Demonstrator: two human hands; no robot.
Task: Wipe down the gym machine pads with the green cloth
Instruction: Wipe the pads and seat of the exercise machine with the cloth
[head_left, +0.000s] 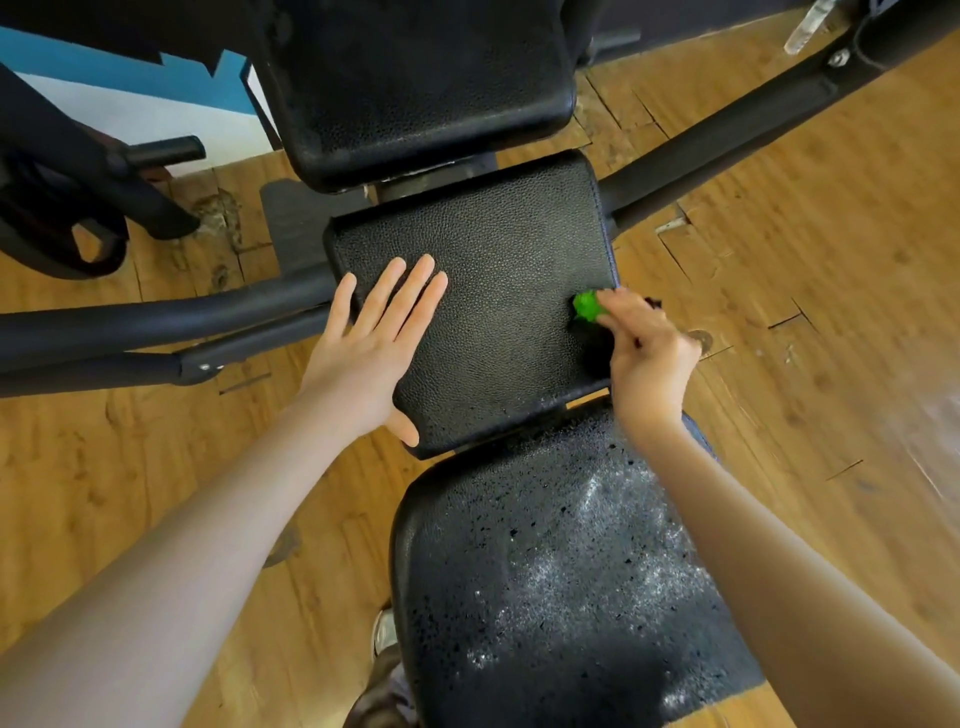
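The left hand (371, 338) lies flat on the middle pad (483, 291), fingers straight and slightly spread, thumb hanging over the pad's left edge. The right hand (647, 353) sits at the pad's right edge, its fingers curled round the green cloth (588, 306) — only a small bunched bit of the cloth shows past the fingertips, pressed against the pad's surface near the edge. The rest of the cloth is hidden inside the grip.

Beyond the fingertips of both hands stands the upper pad (415, 88), black and pebbled like the middle one, with a short gap between them. Under the wrists and forearms lies the near pad (545, 571) — its surface worn, pitted with small holes and streaked with pale, dusty patches. Black frame bars (156, 322) run off to the left of the left hand, and another bar (727, 140) angles away up and right of the right hand. The machine stands on a wooden floor (805, 312), cracked in places.
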